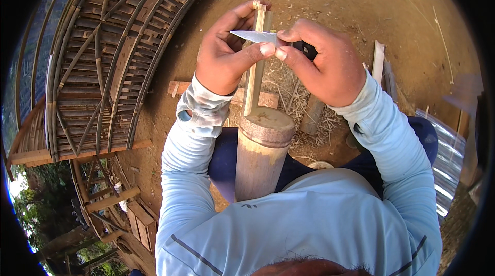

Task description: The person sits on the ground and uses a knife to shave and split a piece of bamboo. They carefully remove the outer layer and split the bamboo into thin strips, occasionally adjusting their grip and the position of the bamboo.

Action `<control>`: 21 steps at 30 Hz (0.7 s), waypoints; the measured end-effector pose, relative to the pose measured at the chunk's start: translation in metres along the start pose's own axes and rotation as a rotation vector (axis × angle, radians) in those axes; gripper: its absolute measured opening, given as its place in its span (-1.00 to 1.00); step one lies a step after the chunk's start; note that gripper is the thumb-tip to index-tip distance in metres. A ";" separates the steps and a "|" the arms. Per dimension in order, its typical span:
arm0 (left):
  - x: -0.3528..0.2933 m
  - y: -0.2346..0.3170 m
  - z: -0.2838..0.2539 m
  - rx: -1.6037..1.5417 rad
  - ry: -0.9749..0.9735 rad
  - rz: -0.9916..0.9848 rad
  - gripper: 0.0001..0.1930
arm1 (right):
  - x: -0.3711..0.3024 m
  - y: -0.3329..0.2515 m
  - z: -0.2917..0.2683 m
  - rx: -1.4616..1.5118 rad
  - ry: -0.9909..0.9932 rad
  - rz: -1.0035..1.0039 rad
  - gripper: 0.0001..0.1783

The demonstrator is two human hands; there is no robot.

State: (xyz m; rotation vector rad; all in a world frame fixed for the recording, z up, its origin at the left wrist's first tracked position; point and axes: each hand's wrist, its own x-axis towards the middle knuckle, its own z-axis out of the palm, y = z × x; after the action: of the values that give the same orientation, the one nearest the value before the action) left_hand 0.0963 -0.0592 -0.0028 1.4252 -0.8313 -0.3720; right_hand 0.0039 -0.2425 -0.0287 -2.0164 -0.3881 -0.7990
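Note:
Between my knees stands a thick bamboo section (262, 165), its closed, knotted end facing up. From its far left rim rises a narrow bamboo slat (253, 87); whether the two are one piece, I cannot tell. My left hand (221, 67) is closed around the slat's upper part, fingers behind it and thumb near the blade. A knife (250, 35) lies crosswise against the slat, its pointed blade toward the left. My right hand (332, 67) grips the knife's dark handle, mostly hidden by the fingers. Both thumb tips nearly meet at the base of the blade.
Wood shavings (289, 82) and a cut bamboo piece (311, 113) lie on the dirt ground beyond my knees, beside a flat board (265, 99). A large slatted bamboo structure (113, 59) fills the left. Shiny corrugated sheeting (441, 165) lies at the right.

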 end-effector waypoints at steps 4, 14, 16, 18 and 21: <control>-0.005 0.005 -0.001 -0.020 0.023 -0.027 -0.30 | 0.003 -0.003 0.004 -0.037 0.007 -0.026 -0.83; 0.001 -0.003 -0.004 -0.009 0.108 -0.039 -0.44 | 0.019 0.004 0.003 -0.105 0.070 -0.065 -0.84; -0.002 -0.004 -0.005 -0.043 0.079 -0.010 -0.39 | 0.019 0.003 0.002 -0.068 0.060 -0.038 -0.85; -0.008 -0.009 -0.006 -0.096 0.041 -0.018 -0.23 | 0.012 -0.003 0.003 -0.054 0.018 -0.016 -0.84; -0.013 -0.004 0.000 -0.104 -0.008 -0.006 -0.12 | -0.001 -0.013 0.008 -0.035 0.007 -0.019 -0.83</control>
State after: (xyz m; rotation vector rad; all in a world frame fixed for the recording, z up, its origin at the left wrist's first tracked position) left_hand 0.0889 -0.0507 -0.0102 1.3309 -0.8031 -0.4196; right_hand -0.0010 -0.2291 -0.0240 -2.0449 -0.3919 -0.8291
